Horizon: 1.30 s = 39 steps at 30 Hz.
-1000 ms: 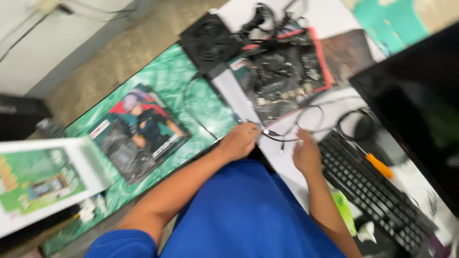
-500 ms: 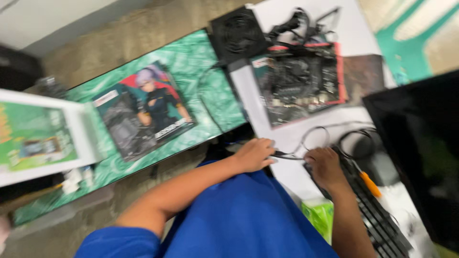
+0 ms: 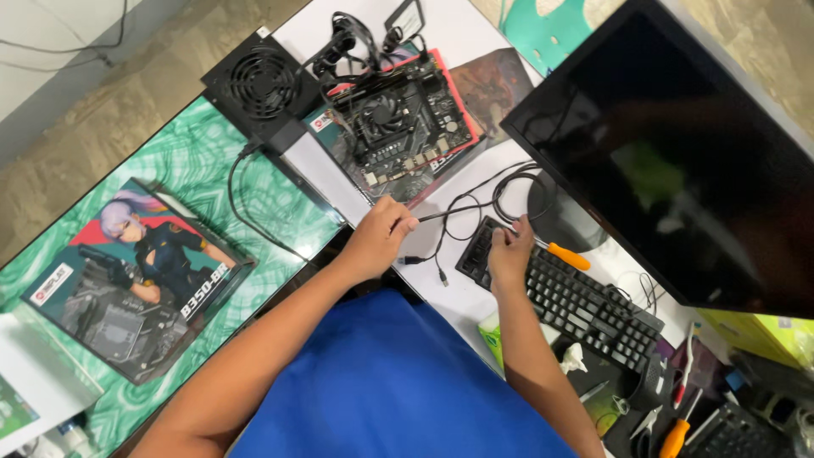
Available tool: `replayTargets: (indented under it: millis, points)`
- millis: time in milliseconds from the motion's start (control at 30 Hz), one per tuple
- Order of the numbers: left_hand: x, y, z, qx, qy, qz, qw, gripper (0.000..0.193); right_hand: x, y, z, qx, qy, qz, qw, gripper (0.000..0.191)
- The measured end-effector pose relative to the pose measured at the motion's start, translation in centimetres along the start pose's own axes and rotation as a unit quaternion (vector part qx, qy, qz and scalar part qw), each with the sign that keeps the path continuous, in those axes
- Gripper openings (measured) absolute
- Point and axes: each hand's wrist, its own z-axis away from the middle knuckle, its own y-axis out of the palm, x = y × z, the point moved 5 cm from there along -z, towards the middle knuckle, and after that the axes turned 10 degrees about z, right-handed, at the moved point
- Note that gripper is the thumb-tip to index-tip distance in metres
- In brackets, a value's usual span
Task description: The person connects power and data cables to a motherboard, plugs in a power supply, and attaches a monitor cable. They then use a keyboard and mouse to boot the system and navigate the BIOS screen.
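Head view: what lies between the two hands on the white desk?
A thin black cable runs from the left hand toward the right hand, looping over bare white desk, in the head view.

One monitor (image 3: 678,161), one keyboard (image 3: 564,293), one motherboard (image 3: 398,127), two orange-handled screwdrivers (image 3: 566,255).

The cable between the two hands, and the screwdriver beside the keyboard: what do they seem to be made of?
The cable looks like thin wire in a matt black rubber or plastic jacket: it bends in loose loops. The screwdriver has a glossy orange handle, probably hard plastic; its shaft is hidden by the right hand. The left hand pinches the cable.
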Motion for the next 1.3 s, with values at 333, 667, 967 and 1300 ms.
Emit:
replayTargets:
  millis: [333, 667, 967, 1300]
  points:
    - [-3.3, 7.7, 0.6, 0.135, 0.39, -0.215, 0.885, 0.013, 7.6, -0.6, 2.6, 0.331, -0.101, 0.173, 0.922, 0.052]
    - [-3.2, 5.7, -0.3, 0.148, 0.483, -0.201, 0.84, 0.024, 5.7, 3.8, 2.6, 0.409, 0.235, -0.034, 0.881, 0.076]
    - [0.3, -7.2, -14.8, -0.073, 0.206, -0.364, 0.905, 0.088, 5.2, 8.4, -0.5, 0.226, 0.161, 0.019, 0.961, 0.031]
    - [3.1, -7.4, -19.3, -0.005, 0.022, -0.435, 0.9, 0.103, 7.3, 15.4, -0.7, 0.14, 0.087, 0.018, 0.986, 0.052]
